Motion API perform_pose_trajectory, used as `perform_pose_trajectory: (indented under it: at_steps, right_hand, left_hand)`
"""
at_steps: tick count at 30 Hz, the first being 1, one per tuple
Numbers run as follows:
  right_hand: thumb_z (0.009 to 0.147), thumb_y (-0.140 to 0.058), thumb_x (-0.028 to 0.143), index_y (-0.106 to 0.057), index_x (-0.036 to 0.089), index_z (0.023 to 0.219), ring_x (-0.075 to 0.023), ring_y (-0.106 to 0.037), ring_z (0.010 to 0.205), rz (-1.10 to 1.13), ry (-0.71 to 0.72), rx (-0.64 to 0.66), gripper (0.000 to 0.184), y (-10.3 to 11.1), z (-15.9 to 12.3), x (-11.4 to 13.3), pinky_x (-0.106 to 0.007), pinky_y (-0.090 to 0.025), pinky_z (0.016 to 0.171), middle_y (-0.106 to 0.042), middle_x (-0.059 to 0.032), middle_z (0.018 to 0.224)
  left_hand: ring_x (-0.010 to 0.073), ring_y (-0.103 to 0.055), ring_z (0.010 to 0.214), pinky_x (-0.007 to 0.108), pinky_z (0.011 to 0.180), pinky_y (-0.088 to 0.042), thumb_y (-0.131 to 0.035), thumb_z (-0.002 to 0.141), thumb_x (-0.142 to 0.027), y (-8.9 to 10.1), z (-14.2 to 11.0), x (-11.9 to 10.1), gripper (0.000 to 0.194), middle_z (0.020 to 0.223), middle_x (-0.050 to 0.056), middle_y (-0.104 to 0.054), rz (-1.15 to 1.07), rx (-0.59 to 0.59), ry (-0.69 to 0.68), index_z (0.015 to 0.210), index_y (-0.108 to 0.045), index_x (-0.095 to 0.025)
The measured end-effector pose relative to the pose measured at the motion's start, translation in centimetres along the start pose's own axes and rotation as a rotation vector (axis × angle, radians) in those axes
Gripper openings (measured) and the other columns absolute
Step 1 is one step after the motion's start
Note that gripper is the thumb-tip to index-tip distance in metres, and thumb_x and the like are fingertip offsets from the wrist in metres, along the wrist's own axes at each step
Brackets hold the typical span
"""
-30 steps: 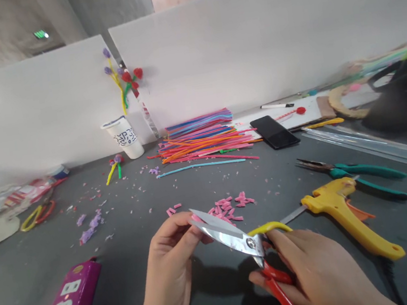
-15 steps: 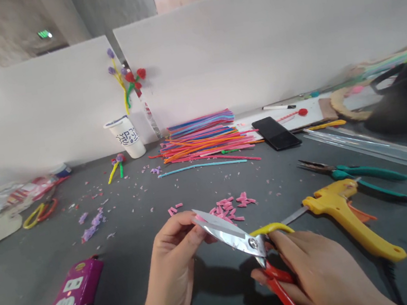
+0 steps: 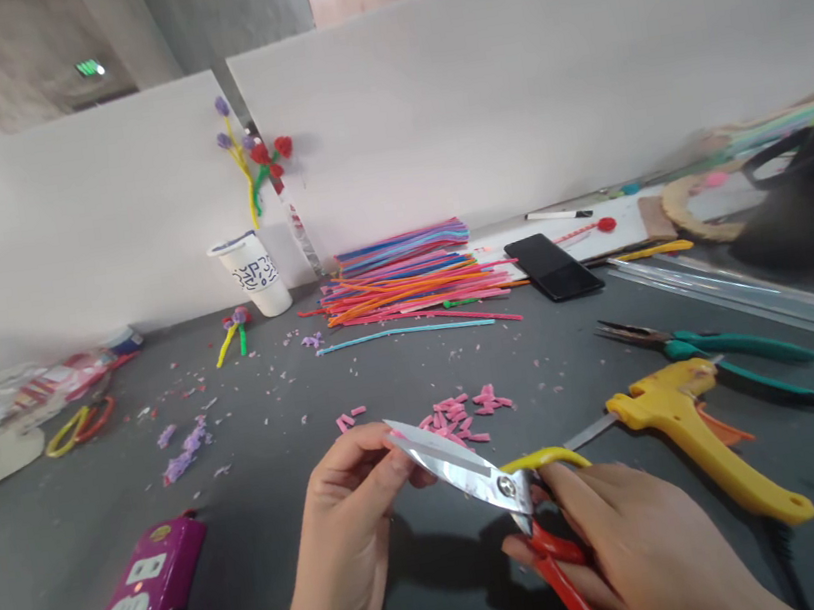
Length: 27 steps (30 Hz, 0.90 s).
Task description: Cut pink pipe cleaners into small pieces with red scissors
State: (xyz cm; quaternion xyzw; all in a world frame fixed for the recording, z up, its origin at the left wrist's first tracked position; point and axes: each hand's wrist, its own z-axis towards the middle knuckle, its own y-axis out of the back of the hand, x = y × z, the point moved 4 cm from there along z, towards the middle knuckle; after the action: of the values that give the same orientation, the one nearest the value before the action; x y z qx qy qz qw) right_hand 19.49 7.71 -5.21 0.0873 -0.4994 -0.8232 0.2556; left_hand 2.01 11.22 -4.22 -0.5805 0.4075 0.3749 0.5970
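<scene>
My right hand [image 3: 625, 537] is closed round the red and yellow handles of a pair of scissors [image 3: 460, 469], whose blades point up and left. Their tips lie at the fingertips of my left hand [image 3: 355, 504]. Thumb and forefinger there pinch a pink pipe cleaner [image 3: 396, 435], mostly hidden by the fingers and the blade. Just beyond the blades lies a small heap of cut pink pipe cleaner pieces [image 3: 453, 415], with a few more pieces [image 3: 348, 419] to its left.
A yellow glue gun [image 3: 705, 435] and green-handled pliers [image 3: 730, 340] lie at right. A purple power strip [image 3: 138, 605] sits at left. Behind are bundled pipe cleaners [image 3: 404, 285], a phone [image 3: 553, 266] and a paper cup [image 3: 251, 274]. Purple scraps [image 3: 186, 452] lie left of centre.
The scissor blades have closed further at the pink pipe cleaner in my left fingers. Both hands have stayed nearly in place; the view has shifted slightly.
</scene>
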Motion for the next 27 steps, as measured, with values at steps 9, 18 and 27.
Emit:
perform_pose_trajectory:
  at_steps: [9,18,27]
  right_hand:
    - [0.085,-0.032,0.049,-0.049,0.019,0.069,-0.0153,-0.052,0.043,0.003,0.007,-0.012,0.038,0.04,0.11,0.03,-0.024,-0.032,0.043,-0.056,-0.0014,0.051]
    - [0.085,-0.033,0.049,-0.049,0.020,0.065,-0.0140,-0.051,0.041,-0.005,0.008,-0.001,0.039,0.07,0.13,0.11,-0.024,-0.031,0.042,-0.055,-0.0005,0.049]
    - [0.085,-0.032,0.051,-0.047,0.020,0.067,-0.0143,-0.051,0.041,-0.045,0.022,-0.013,0.038,0.09,0.05,-0.05,-0.024,-0.029,0.044,-0.055,0.0004,0.048]
  left_hand:
    - [0.0094,-0.056,0.061,0.020,0.060,-0.044,-0.063,0.069,-0.016,-0.03,0.08,-0.04,0.005,0.065,-0.002,-0.063,-0.013,-0.015,-0.006,0.072,-0.066,-0.019]
    - [0.0104,-0.056,0.060,0.022,0.060,-0.045,-0.062,0.069,-0.016,0.01,-0.01,-0.19,0.004,0.065,-0.001,-0.062,0.017,-0.023,-0.017,0.070,-0.065,-0.018]
    - [0.0112,-0.055,0.061,0.022,0.061,-0.045,-0.063,0.069,-0.015,0.36,0.19,-0.37,0.006,0.066,-0.001,-0.062,0.109,-0.031,-0.077,0.072,-0.066,-0.019]
